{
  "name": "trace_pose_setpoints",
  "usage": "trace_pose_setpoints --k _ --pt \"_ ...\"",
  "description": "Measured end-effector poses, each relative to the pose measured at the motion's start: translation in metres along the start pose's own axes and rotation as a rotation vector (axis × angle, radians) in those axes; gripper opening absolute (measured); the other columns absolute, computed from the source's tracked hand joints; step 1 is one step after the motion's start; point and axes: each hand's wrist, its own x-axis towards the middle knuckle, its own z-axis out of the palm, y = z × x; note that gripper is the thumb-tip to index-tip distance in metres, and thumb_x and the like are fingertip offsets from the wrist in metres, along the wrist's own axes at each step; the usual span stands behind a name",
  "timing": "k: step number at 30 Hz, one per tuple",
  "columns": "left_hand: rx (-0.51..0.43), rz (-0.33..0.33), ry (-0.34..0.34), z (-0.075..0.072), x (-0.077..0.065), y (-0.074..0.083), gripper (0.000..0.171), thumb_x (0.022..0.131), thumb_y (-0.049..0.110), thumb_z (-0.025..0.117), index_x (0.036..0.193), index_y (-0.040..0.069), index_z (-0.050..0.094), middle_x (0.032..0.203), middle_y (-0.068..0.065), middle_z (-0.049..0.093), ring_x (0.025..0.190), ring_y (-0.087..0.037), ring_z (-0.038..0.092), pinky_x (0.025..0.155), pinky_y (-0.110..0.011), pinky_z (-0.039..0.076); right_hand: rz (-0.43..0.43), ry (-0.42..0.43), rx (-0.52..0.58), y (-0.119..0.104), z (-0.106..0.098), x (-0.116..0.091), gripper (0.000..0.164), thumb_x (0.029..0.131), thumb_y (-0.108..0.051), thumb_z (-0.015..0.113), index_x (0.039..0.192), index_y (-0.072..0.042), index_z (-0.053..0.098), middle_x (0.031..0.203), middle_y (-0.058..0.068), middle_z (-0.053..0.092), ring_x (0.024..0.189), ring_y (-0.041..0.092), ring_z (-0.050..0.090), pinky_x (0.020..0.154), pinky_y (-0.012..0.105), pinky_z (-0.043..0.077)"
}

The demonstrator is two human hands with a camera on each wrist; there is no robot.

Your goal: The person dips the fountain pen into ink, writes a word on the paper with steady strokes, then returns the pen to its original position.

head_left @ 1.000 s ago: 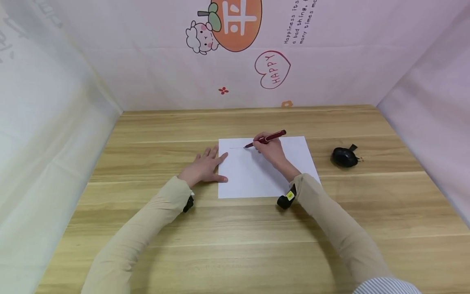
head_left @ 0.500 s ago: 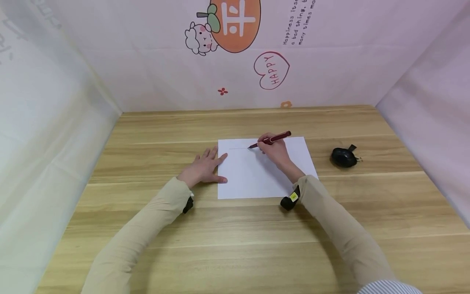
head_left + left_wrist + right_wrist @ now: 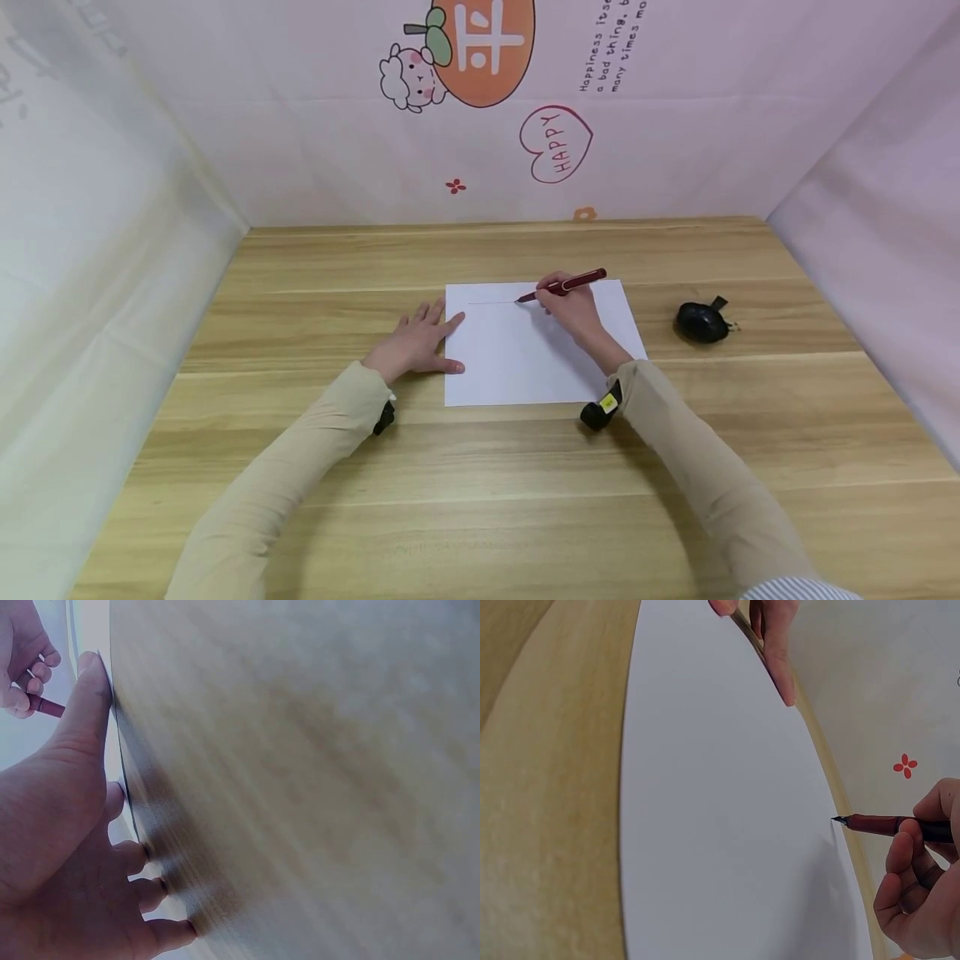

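Observation:
A white sheet of paper (image 3: 510,358) lies flat on the wooden table. My right hand (image 3: 573,310) pinches a dark red fountain pen (image 3: 583,280), its nib down at the upper part of the sheet. Leftward from the nib runs a thin straight line (image 3: 487,303). In the right wrist view the metal nib of the pen (image 3: 870,823) shows plainly between thumb and fingers. My left hand (image 3: 414,343) rests with spread fingers at the paper's left edge, thumb and index fingertip on the sheet. The left wrist view shows that hand (image 3: 75,825) from the thumb side.
A black rounded object (image 3: 702,322) with a short tab sits on the table (image 3: 480,483) to the right of the paper. A printed white cloth (image 3: 337,158) hangs behind the table, with more white cloth at both sides.
My right hand has slid to the right with the pen, and the line on the paper has grown longer that way. The left hand has stayed in place.

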Motion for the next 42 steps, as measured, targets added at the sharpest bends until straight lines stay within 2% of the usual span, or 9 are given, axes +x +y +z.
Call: trace_pose_setpoints --k 16,28,42 --pt "-0.004 0.001 -0.004 0.001 0.000 0.000 0.092 0.083 0.058 0.059 0.152 0.024 0.009 0.158 -0.014 -0.011 0.145 -0.040 -0.003 0.114 -0.062 0.010 0.015 0.024 0.005 0.008 -0.012 0.002 0.021 0.087 -0.017 0.058 0.102 -0.003 0.064 0.077 0.004 0.061 0.066 0.012 0.056 0.058 0.020 0.043" --pt "-0.018 0.007 0.003 0.000 -0.001 0.000 0.092 0.083 0.057 0.059 0.152 0.024 0.010 0.158 -0.014 -0.011 0.145 -0.041 -0.003 0.114 -0.063 0.010 0.015 0.047 0.000 0.011 -0.020 0.000 0.019 0.086 -0.016 0.058 0.100 -0.004 0.063 0.071 -0.003 0.057 0.062 0.008 0.054 0.055 0.020 0.040" --pt "-0.004 0.009 0.005 0.001 0.001 -0.001 0.092 0.082 0.059 0.060 0.152 0.025 0.009 0.158 -0.014 -0.011 0.146 -0.040 -0.002 0.114 -0.062 0.011 0.028 0.081 -0.033 0.016 -0.029 -0.001 0.019 0.087 -0.017 0.058 0.101 -0.005 0.064 0.070 -0.005 0.057 0.061 0.008 0.053 0.054 0.021 0.039"
